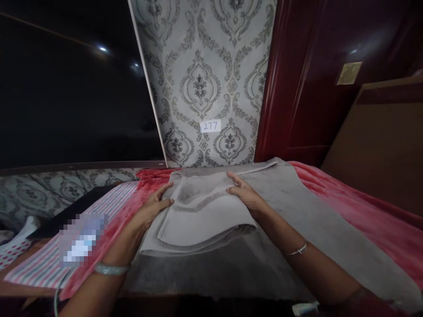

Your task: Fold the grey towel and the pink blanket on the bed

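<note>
folded cloth [205, 226], pale grey, lying on a wider grey sheet [310, 233] over a red blanket [370, 220]. the left hand [154, 208] and right hand [248, 198], apart from each other, are clamped on its opposite sides. behind: patterned wall [200, 88], label reading 277 [210, 126].

The brown tabletop [13, 288] carries a striped cloth [36, 265], left of the fingers [164, 204], and a red blanket [350, 211] (partly under grey cloth [287, 207]) either side of them.
</note>
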`<act>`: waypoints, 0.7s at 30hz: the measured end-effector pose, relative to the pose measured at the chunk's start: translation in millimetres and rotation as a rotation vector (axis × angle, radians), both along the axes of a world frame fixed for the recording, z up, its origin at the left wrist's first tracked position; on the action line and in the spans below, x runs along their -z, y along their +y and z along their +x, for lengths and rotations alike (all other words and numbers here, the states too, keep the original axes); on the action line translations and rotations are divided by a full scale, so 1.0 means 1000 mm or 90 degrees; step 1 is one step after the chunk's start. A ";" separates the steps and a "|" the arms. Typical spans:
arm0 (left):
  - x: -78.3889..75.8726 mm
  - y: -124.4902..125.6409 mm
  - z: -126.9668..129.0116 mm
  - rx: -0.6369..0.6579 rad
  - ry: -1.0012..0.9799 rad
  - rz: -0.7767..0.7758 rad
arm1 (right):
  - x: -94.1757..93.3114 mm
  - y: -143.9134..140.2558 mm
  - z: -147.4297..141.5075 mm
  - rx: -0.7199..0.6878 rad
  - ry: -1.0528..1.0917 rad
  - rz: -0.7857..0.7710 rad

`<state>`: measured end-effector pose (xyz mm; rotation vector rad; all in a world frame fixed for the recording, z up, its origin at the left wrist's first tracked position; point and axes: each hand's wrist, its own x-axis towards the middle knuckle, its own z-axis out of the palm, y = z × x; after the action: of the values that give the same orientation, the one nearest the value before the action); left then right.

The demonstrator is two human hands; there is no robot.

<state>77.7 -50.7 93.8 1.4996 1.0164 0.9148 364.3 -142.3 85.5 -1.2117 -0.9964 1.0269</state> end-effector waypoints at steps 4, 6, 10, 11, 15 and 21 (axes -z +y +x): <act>0.003 0.004 0.025 0.004 -0.003 0.101 | 0.009 -0.013 0.027 0.030 -0.119 0.114; 0.029 0.005 0.035 0.017 0.023 0.099 | 0.040 -0.018 0.039 0.066 -0.212 0.118; 0.103 0.006 0.043 0.020 0.142 0.053 | 0.124 -0.028 0.058 0.071 -0.363 -0.038; 0.117 0.007 0.043 0.017 0.170 0.074 | 0.139 -0.030 0.062 0.064 -0.369 -0.052; 0.129 0.016 0.038 0.001 0.319 0.227 | 0.152 -0.038 0.067 0.078 -0.496 -0.031; 0.097 0.020 0.082 0.159 0.395 0.422 | 0.109 -0.034 0.023 -0.107 -0.779 0.077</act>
<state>160.0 -30.5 -3.0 2.5127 0.9527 0.6363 387.2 -176.1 -23.2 -1.6763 -2.0733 0.2282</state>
